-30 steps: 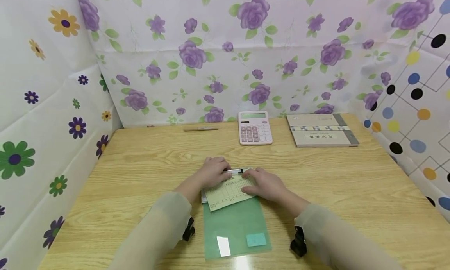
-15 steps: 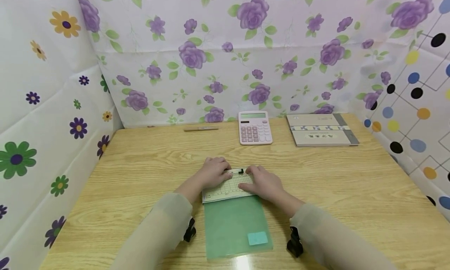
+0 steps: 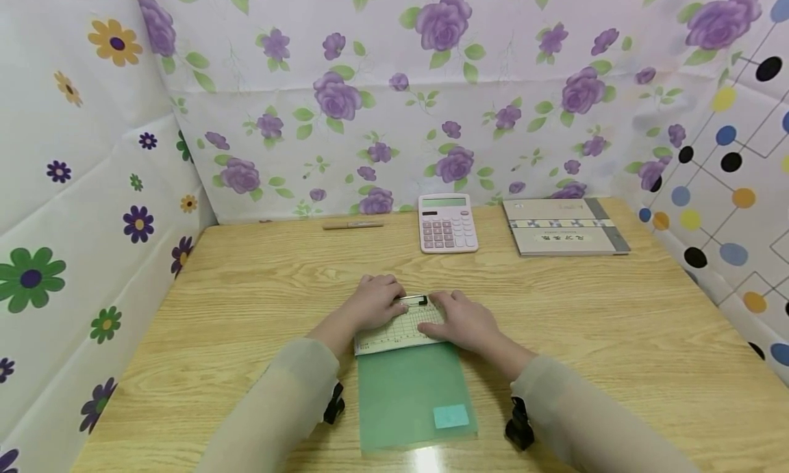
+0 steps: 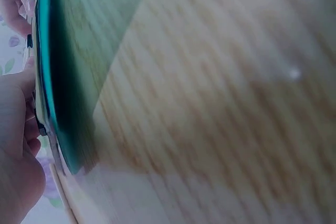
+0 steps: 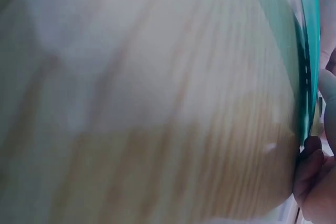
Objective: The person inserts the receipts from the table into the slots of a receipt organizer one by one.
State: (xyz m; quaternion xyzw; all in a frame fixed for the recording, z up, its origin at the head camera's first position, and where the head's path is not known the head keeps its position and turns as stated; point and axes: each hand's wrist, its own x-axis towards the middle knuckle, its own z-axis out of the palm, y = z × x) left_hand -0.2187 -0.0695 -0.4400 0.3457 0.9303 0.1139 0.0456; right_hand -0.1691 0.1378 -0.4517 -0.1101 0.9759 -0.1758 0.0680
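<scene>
A translucent green clip folder point(image 3: 409, 391) lies on the table in the head view, with a metal clip point(image 3: 414, 300) at its far end. Pale yellow printed forms point(image 3: 394, 335) with a grid lie in a stack over its upper part. My left hand point(image 3: 374, 302) holds the folder's far left corner, thumb beside the clip. At the stack's right edge, my right hand point(image 3: 461, 322) grips the forms, its thumb on the top sheet. Its other fingers are partly hidden. Both wrist views show the folder nearly edge-on, with my left hand point(image 4: 18, 145) and right hand point(image 5: 317, 177) at its sides.
A pink calculator point(image 3: 447, 223) stands toward the back of the wooden table point(image 3: 259, 288). Left of it lies a brown pen point(image 3: 353, 225), and to its right a grey account book point(image 3: 564, 228). Patterned cloth walls point(image 3: 308, 144) border the table.
The top form, tilted and overhanging a second ago, now lies squared with the stack. My right hand has shifted slightly left. My left hand has stayed at the folder's corner.
</scene>
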